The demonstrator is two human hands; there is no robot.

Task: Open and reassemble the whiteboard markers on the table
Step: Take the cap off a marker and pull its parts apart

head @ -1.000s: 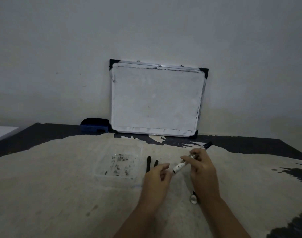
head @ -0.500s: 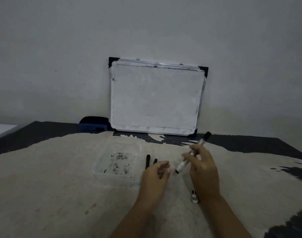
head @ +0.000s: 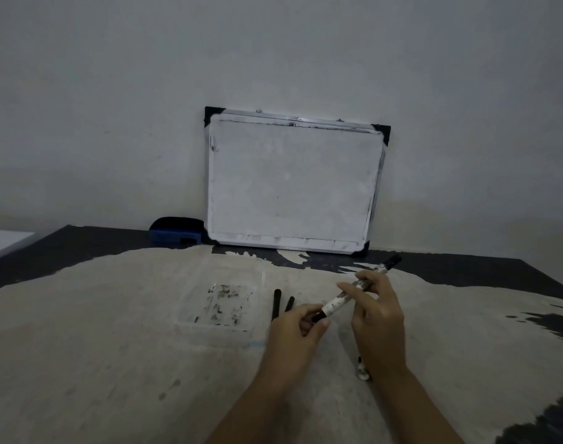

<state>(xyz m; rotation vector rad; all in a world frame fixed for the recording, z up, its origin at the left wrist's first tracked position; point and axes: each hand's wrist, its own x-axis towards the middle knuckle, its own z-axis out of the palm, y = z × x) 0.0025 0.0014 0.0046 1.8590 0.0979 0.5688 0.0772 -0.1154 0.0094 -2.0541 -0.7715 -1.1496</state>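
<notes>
**Desk:** What has changed since the frame half a second back?

**Photographer:** The left hand (head: 294, 331) has come up to the white-barrelled whiteboard marker with black ends (head: 353, 291). Earlier it hung just short of the marker's near tip; now its thumb and fingers close around that dark lower end. The marker itself has dropped a little and lies at a flatter slant, its far black end pointing up and right toward the dark strip of the table.

**Desk:** And the right hand?

**Photographer:** The right hand (head: 377, 318) grips the barrel near its middle, thumb and forefinger pinched on it, the other fingers loosely curled below. Both hands hold the one marker above the worn, cream-and-black table top (head: 113, 363), well clear of the surface.

**Desk:** Is the left hand pulling a cap?

**Photographer:** Cannot tell; the light is dim and the fingers cover the tip.

**Desk:** What else is in shot?

**Photographer:** Two short black cylindrical pieces (head: 277, 307) lie side by side on the table just left of the left hand. Beside them sits a clear plastic tray smudged with black ink (head: 222, 304). A small white-and-black marker part (head: 362, 373) lies on the table, partly hidden by the right wrist. At the back, a silver-framed whiteboard with black corners (head: 293, 184) leans against the pale wall, a blue-and-black board eraser (head: 176, 230) just beside its left lower corner.
</notes>
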